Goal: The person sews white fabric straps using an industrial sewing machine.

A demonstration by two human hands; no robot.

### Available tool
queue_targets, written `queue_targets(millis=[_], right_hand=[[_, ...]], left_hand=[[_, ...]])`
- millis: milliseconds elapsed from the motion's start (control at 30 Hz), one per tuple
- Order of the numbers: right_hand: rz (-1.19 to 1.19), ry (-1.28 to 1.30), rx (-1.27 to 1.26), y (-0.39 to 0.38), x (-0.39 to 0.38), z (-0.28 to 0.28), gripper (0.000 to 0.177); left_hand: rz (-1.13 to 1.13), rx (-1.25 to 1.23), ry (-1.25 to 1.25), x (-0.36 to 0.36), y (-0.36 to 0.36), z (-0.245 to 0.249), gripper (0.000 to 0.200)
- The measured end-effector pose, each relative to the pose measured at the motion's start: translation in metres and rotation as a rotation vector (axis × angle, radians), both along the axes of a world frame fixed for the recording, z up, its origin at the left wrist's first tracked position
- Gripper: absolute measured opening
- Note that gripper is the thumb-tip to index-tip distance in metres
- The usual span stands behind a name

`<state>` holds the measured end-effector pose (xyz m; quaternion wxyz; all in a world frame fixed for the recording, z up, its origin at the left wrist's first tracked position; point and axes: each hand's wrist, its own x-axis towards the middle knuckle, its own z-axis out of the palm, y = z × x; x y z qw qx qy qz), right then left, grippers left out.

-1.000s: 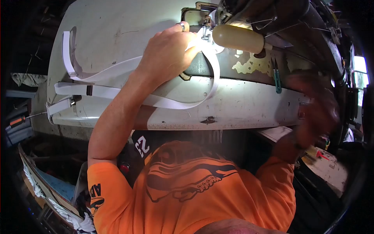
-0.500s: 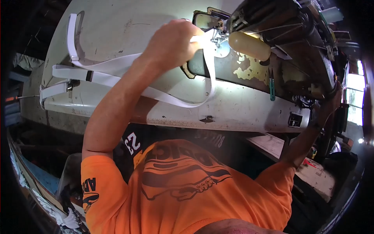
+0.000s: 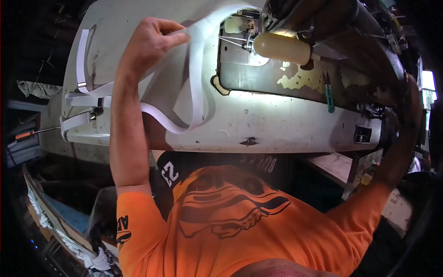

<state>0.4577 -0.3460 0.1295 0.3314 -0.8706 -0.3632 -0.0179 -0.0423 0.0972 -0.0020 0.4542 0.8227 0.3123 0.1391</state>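
Note:
My left hand [image 3: 150,44] is closed in a pinch on a white strap [image 3: 196,87] above the pale tabletop, left of the sewing machine [image 3: 318,27]. The strap hangs from the fingers in a loop and runs back left, where metal slides [image 3: 100,102] sit on it. Thin threads [image 3: 233,40] stretch left from the needle area. A cream oblong part [image 3: 281,48] sticks out there. At the far right, my right hand [image 3: 408,87] is in shadow by the machine's end, its fingers hidden.
Teal-handled snips [image 3: 329,97] lie on the machine bed [image 3: 258,78]. An orange-handled screwdriver [image 3: 25,135] is at the left edge. A square opening [image 3: 363,134] is cut near the table's front right. White cloth [image 3: 92,258] lies at lower left.
My left hand has moved left, away from the needle area, drawing the strap with it. Threads now show stretched from the needle area. My right arm remains at the machine's right end.

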Motion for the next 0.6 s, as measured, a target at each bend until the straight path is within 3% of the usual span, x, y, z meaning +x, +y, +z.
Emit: queue_targets(millis=[233,333,367,433,600], right_hand=[[-0.01,0.003,0.005,0.002,0.001,0.006,0.046],[-0.024,0.015,-0.003,0.0,-0.002,0.01,0.046],[-0.03,0.018,-0.002,-0.002,-0.003,0.01,0.047],[-0.037,0.023,-0.012,-0.001,-0.007,0.011,0.047],[-0.107,0.001,-0.103,0.0,-0.019,0.011,0.048]], left_hand=[[0.116,0.07,-0.098,-0.005,0.01,0.004,0.023],[0.189,0.391,-0.195,-0.002,-0.02,0.001,0.018],[0.113,0.657,-0.168,-0.007,-0.031,0.0,0.018],[0.073,0.832,-0.052,-0.02,-0.065,0.004,0.021],[-0.113,1.004,0.06,-0.043,-0.101,-0.011,0.032]])
